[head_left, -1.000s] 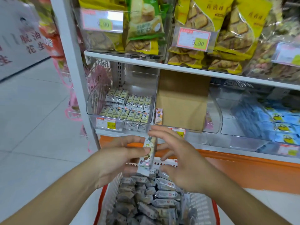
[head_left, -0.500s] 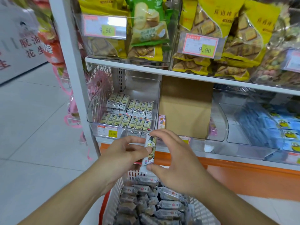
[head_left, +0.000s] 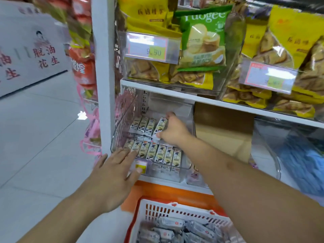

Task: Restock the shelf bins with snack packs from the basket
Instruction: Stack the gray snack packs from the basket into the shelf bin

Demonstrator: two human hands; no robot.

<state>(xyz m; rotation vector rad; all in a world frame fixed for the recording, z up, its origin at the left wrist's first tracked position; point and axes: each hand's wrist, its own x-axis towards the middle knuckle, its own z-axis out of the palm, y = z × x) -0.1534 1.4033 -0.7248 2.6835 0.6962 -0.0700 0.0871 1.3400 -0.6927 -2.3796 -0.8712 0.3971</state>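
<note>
Inside the bin: right hand [head_left: 172,130] is gripping a snack pack [head_left: 160,126] at the back row of the clear shelf bin [head_left: 122,130].
Left hand [head_left: 114,174]: is lying flat, fingers straight, against the bin's front beside the price tag [head_left: 141,168].
Basket [head_left: 157,209]: is sitting below, holding more packs.

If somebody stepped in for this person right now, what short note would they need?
Right hand: inside the clear bin, gripping a snack pack at the right end of the back row.
Left hand: open, fingers flat against the bin's front edge, holding nothing.
Done: the front row looks full; the back row has about four packs including this one.
Left: let go of the pack, then fill the back row's right side from the basket, which holds many more packs.
</note>
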